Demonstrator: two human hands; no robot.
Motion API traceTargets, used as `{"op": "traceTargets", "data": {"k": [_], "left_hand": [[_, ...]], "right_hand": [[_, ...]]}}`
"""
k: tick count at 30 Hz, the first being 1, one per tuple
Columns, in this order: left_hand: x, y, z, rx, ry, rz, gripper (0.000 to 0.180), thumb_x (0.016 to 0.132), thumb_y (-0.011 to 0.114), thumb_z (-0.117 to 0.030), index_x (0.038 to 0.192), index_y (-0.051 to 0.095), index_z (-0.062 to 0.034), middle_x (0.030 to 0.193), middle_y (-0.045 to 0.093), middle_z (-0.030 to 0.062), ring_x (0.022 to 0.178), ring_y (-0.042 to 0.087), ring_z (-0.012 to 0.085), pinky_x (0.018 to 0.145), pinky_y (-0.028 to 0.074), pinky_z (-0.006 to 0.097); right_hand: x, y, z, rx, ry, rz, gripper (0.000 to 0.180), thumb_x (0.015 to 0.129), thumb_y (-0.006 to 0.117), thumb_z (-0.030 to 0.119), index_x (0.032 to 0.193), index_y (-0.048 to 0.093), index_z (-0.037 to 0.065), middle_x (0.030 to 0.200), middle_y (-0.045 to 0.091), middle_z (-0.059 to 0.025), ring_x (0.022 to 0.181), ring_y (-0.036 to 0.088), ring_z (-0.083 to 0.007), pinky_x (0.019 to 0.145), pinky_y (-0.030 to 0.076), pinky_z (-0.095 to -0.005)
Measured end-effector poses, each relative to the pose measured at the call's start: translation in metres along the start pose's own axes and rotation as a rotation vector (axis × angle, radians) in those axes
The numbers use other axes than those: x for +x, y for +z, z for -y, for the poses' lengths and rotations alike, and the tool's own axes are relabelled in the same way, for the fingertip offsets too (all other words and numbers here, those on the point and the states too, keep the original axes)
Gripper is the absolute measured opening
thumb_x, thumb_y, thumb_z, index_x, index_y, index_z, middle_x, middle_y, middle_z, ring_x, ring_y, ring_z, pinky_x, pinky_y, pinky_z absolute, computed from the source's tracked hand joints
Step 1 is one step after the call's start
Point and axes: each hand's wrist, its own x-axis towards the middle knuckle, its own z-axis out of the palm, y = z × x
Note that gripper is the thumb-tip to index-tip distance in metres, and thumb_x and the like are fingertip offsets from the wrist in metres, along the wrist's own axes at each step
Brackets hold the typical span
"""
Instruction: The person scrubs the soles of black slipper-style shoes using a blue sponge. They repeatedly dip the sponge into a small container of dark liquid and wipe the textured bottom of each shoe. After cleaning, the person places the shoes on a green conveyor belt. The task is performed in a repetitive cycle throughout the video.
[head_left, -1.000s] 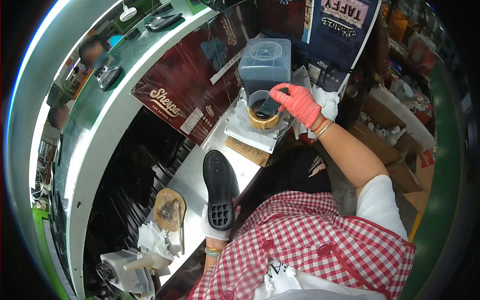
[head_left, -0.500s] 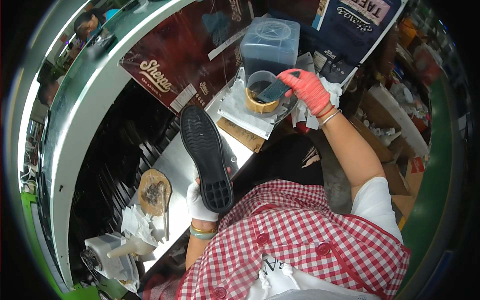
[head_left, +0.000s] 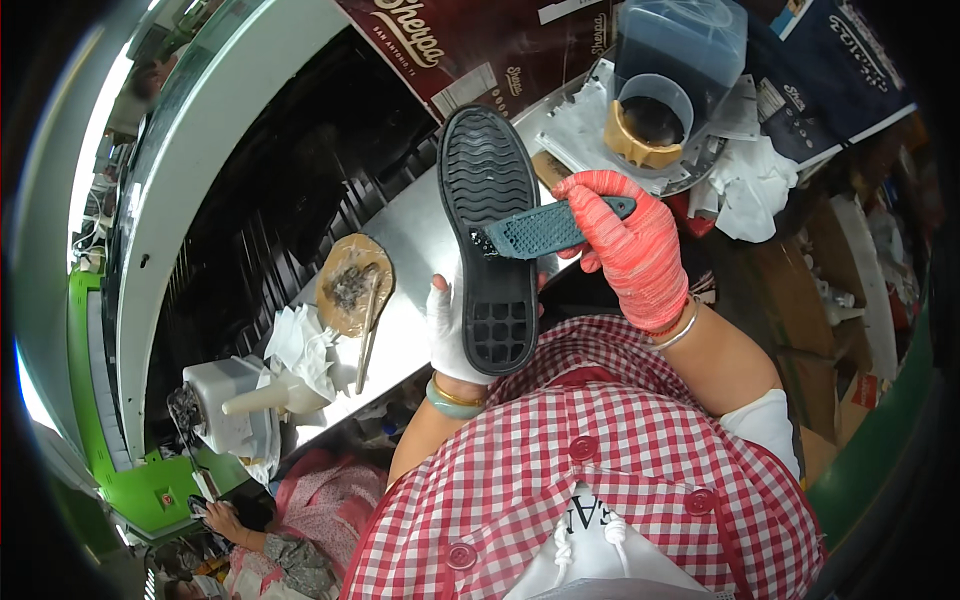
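A black shoe sole (head_left: pixel 497 285) stands nearly upright in front of me, its wavy-treaded end away from me and its grid of square hollows near me. My left hand (head_left: pixel 452 335), in a white glove, is closed around the near end from beneath. In a red-pink glove, my right hand (head_left: pixel 635 255) grips a teal brush (head_left: pixel 545 230) by its flat textured handle. The brush tip touches the sole's middle, where a small wet, shiny patch shows. Beyond the right hand stands a clear cup (head_left: pixel 668 95) of dark liquid with a tan, drip-coated side.
Behind the cup is a large translucent container (head_left: pixel 690 45); crumpled white tissue (head_left: pixel 755 185) lies to its right. On the metal bench (head_left: pixel 410 240) at left are a smeared tan pad (head_left: pixel 340 262), a thin stick and tissues (head_left: pixel 300 345). Another person's hand (head_left: pixel 225 522) shows lower left.
My right hand has brought the brush from the cup down and left onto the sole's middle. In view, the sole sits further right and higher; the whole scene has shifted.
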Motion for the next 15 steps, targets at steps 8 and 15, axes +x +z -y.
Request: {"op": "traceTargets", "data": {"k": [8, 15], "left_hand": [[0.002, 0.001, -0.002, 0.051, -0.014, -0.005, 0.075, 0.085, 0.039, -0.063, 0.139, 0.027, -0.0121, 0.124, 0.047, 0.0202, 0.106, 0.055, 0.0323, 0.084, 0.050, 0.042], [0.007, 0.005, -0.004, -0.141, 0.051, -0.010, 0.074, 0.087, 0.027, -0.066, 0.140, 0.028, -0.0142, 0.129, 0.044, 0.0189, 0.109, 0.052, 0.0325, 0.091, 0.043, 0.044]], "right_hand": [[-0.003, 0.000, 0.002, -0.114, 0.022, 0.090, 0.018, 0.088, 0.057, 0.015, 0.094, 0.063, -0.001, 0.077, 0.064, -0.0056, 0.060, 0.060, -0.0084, 0.049, 0.046, -0.0193], [-0.028, 0.009, -0.009, -0.085, 0.012, 0.126, 0.016, 0.088, 0.056, 0.010, 0.096, 0.062, -0.003, 0.081, 0.064, -0.0072, 0.068, 0.061, -0.0090, 0.060, 0.052, -0.0225]]}}
